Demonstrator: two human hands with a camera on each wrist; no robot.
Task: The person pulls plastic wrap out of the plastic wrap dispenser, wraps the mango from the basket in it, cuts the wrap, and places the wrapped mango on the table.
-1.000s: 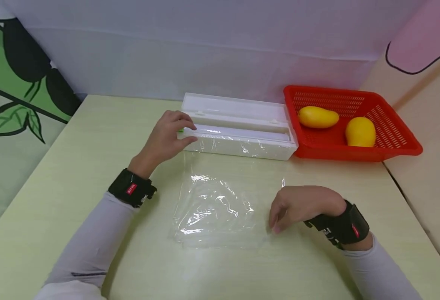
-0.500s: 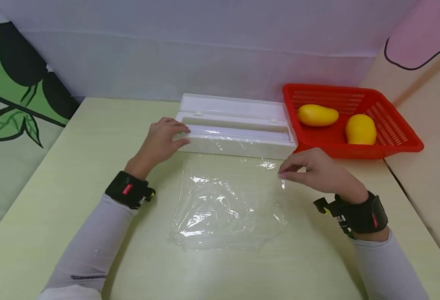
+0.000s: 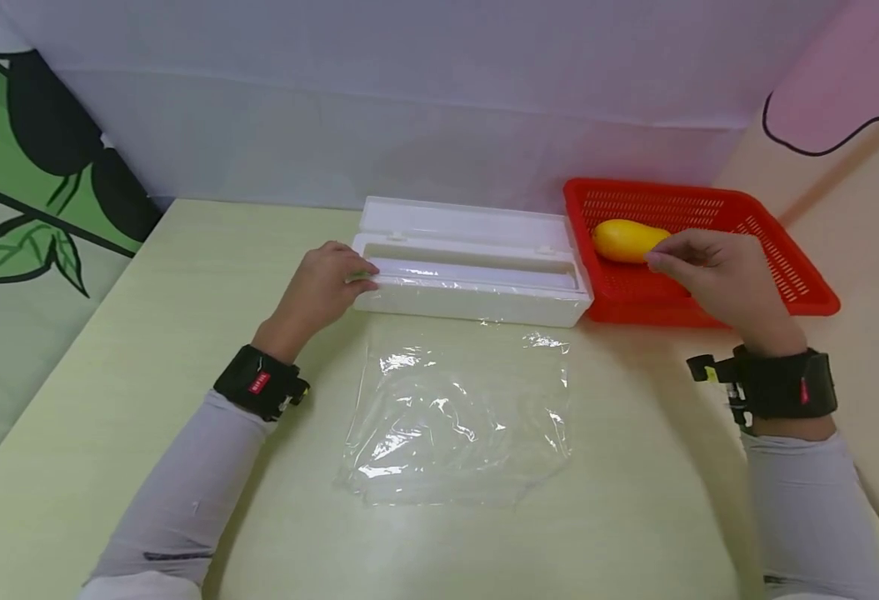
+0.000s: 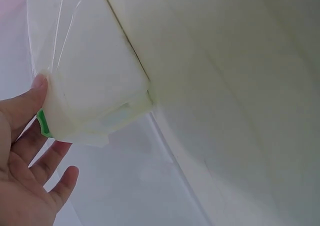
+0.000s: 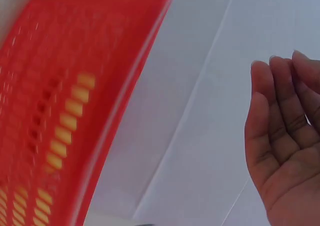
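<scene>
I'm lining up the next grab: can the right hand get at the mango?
Probably yes: the right hand looks empty and close to the mango, and the basket is open on top, though height is hard to judge.

Pale table — film, white box, basket

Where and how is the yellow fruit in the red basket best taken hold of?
Probably round the middle of the yellow fruit, with the right hand coming from above: it lies lengthwise left to right, so a grasp could span its narrower width, while the walls of the red basket hinder a sideways approach.
</scene>
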